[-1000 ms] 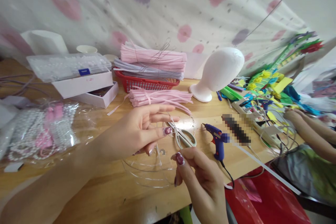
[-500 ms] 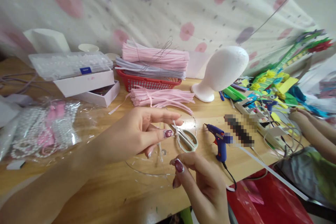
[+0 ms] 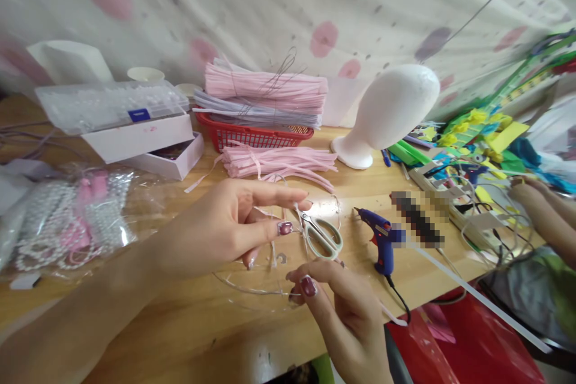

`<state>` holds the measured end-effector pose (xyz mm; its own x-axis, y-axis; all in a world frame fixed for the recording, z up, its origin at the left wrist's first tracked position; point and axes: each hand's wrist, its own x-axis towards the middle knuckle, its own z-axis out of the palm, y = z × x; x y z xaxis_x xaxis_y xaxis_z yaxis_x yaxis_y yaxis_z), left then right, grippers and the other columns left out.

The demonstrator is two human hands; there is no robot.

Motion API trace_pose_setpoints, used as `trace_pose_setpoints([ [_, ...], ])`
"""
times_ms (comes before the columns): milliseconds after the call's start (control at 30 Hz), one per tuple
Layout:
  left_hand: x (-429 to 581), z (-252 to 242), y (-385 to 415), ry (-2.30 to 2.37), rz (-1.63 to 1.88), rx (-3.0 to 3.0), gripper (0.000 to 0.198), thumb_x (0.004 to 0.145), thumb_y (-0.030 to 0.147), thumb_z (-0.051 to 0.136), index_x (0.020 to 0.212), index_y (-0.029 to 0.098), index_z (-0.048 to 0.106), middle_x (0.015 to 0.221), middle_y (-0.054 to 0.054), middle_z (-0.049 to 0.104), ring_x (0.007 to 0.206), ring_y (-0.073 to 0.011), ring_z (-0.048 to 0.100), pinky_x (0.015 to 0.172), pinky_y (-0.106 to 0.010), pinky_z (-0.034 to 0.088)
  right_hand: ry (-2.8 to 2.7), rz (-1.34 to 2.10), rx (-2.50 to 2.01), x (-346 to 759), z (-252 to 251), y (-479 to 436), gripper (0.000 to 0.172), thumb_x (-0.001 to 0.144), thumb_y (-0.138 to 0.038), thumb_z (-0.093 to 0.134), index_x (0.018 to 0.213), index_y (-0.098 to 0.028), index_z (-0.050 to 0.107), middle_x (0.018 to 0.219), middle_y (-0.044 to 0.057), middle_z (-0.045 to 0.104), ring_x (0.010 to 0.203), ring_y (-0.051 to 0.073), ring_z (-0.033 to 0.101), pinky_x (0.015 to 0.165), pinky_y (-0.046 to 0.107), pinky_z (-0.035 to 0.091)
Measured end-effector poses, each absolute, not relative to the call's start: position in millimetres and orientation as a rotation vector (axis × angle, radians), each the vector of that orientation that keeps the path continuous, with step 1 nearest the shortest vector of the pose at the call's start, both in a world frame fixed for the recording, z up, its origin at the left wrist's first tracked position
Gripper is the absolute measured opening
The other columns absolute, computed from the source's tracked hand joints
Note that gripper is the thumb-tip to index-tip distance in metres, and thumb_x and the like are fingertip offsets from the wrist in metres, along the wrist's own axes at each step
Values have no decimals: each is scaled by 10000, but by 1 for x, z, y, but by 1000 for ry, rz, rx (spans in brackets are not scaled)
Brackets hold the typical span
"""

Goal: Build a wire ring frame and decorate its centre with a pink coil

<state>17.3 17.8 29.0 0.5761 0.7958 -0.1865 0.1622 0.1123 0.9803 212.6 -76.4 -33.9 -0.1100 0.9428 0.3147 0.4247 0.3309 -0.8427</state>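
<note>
Basket (image 3: 252, 139) holds strips (image 3: 265, 85); bag (image 3: 150, 193) holds beads (image 3: 110, 222). Wire (image 3: 252, 291), pinched in the right hand (image 3: 344, 306), curves lengthwise toward nine o'clock, at six o'clock from the left hand (image 3: 225, 222), whose grip I cannot tell.

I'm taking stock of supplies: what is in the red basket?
Pink strips and pale lilac strips, heaped high in the red basket, with thin wire loops over them. Anything beneath them, down to its floor, is covered.

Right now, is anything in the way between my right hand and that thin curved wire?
Nothing visible is: the thin curved wire runs up to the fingers of your right hand. The scissors lie beyond that hand, not between the two.
</note>
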Motion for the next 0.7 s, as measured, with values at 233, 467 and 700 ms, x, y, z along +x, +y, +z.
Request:
trace_pose_setpoints([
  [233, 14, 26, 14, 876, 592, 1398, 436, 863, 234, 643, 1295, 265, 694, 928, -1, 782, 427, -20, 443, 388, -139, 340, -1253, 476, -1391, 217, -36, -77, 337, 1017, -388, 533, 746, -244, 673, 701, -25, 638, 706, 131, 598, 666, 235, 456],
  [467, 15, 23, 17, 853, 613, 1419, 446, 857, 245, 650, 1300, 250, 694, 679, 40, 723, 402, -34, 400, 359, -131, 300, -1075, 432, -1442, 247, -59, -80, 218, 898, -395, 730, 763, -227, 702, 666, -19, 630, 651, 124, 571, 624, 226, 471],
  [700, 15, 25, 17, 864, 599, 1463, 432, 875, 225, 631, 1298, 290, 695, 770, 33, 754, 398, -29, 414, 363, -141, 300, -1231, 868, -1216, 236, -54, -63, 229, 993, -444, 584, 1046, -313, 763, 961, 15, 711, 830, 155, 631, 782, 298, 511],
])
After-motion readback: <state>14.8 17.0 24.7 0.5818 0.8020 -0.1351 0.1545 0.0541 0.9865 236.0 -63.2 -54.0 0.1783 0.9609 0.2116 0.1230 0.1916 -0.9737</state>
